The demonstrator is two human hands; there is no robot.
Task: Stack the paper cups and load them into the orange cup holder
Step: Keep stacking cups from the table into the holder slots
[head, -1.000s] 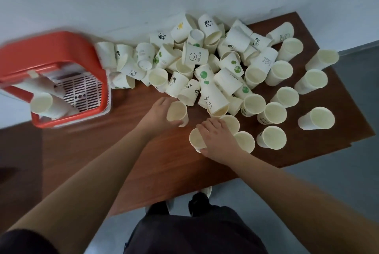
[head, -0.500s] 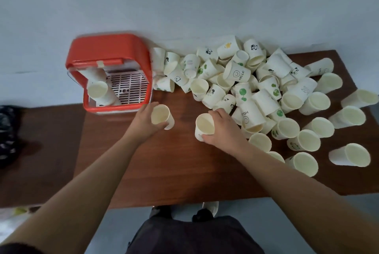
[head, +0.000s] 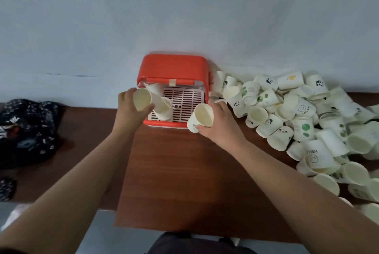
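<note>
The left hand (head: 131, 108) and the paper cup (head: 143, 99) it holds cover the left part of the orange cup holder (head: 174, 69), so how many cups sit stacked inside cannot be counted, and the right hand (head: 219, 124) with its own cup (head: 202, 117) hides the holder's front right corner. The pile of loose cups (head: 297, 114) runs off the right edge of the view, its far members cut off and many buried under others. At the left edge a dark patterned cloth (head: 26, 128) is cropped and too dim to identify

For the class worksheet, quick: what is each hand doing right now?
Left hand: closed on a paper cup.
Right hand: closed on another paper cup.
</note>
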